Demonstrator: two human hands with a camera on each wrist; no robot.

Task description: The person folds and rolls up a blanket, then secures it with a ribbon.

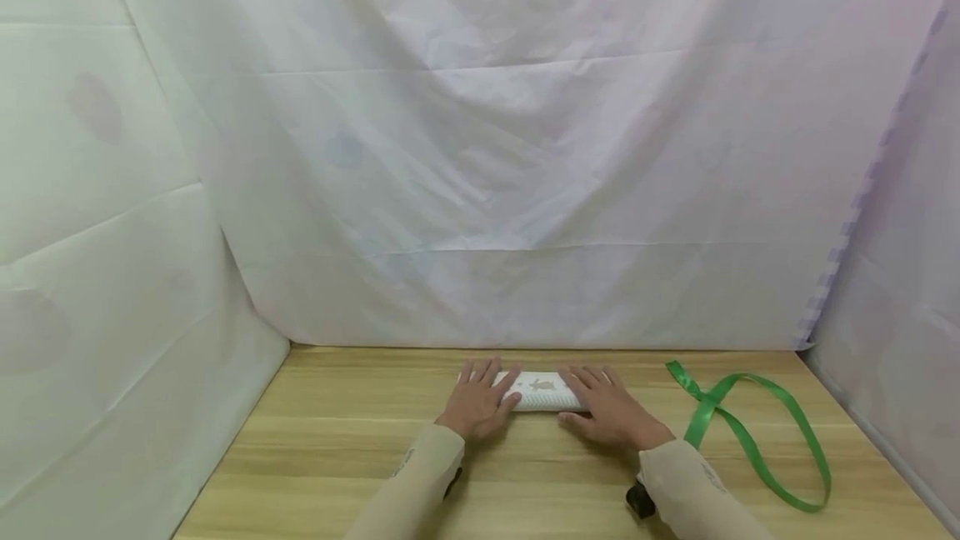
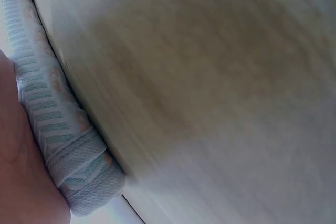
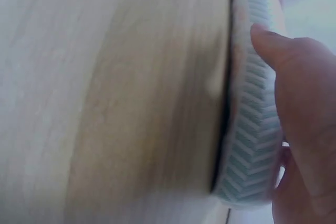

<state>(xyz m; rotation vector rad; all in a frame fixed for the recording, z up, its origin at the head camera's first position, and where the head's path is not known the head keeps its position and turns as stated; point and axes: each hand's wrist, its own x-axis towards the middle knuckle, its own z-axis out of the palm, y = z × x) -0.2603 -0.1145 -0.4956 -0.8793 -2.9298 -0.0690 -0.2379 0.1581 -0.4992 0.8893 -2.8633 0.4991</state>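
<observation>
A white cloth point(image 1: 542, 388), folded into a long narrow bundle, lies crosswise on the wooden table. A small brown animal print shows on its top, and green chevron stripes run along its near side. Over its left part rests my left hand point(image 1: 476, 402), fingers spread and fairly straight. My right hand point(image 1: 611, 407) lies on the right part in a similar way. In the right wrist view, the right thumb point(image 3: 270, 45) presses against the striped side of the cloth point(image 3: 249, 145). The left wrist view shows bound edging at one end of the cloth point(image 2: 79, 156).
To the right of the right hand, a green ribbon point(image 1: 703, 417) lies in a loose loop on the table point(image 1: 337, 440). White fabric sheets point(image 1: 525, 148) hang behind the table and on both sides. A black wrist device point(image 1: 640, 501) sits by the right cuff.
</observation>
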